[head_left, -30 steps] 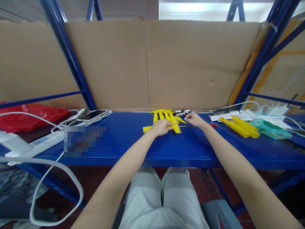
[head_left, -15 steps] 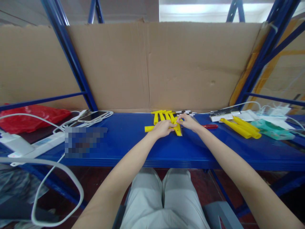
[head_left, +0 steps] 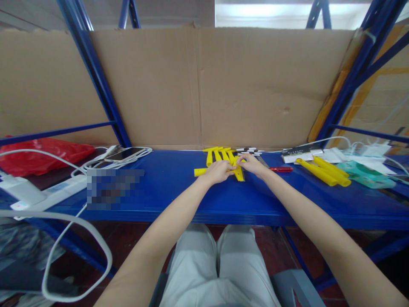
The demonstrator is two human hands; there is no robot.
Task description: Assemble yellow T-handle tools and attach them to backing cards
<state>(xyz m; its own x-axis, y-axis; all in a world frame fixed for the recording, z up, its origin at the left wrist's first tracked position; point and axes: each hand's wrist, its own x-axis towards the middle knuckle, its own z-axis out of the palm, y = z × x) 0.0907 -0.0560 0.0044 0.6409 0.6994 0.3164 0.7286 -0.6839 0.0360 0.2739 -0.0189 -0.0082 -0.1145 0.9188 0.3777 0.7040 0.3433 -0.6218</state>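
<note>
A yellow scraper (head_left: 239, 174) lies on the blue table, its handle pointing left and a thin metal edge along its head. My left hand (head_left: 219, 171) is closed round it where handle and head meet. At the upper part of the head, my right hand (head_left: 251, 164) is closed with thumb and forefinger pinched together. Whatever is between those fingertips is too small to make out. Just behind my hands, several more yellow scrapers (head_left: 217, 155) lie in a row. A red-handled tool (head_left: 281, 169) rests to the right of my right hand.
Black-and-white strips (head_left: 247, 150) lie behind my right hand. To the right are loose yellow handles (head_left: 319, 172), a black-and-white box (head_left: 300, 154) and green plastic packaging (head_left: 367, 175). A power strip (head_left: 60, 194), a phone (head_left: 124, 154), cables and a red bag (head_left: 44, 154) occupy the left.
</note>
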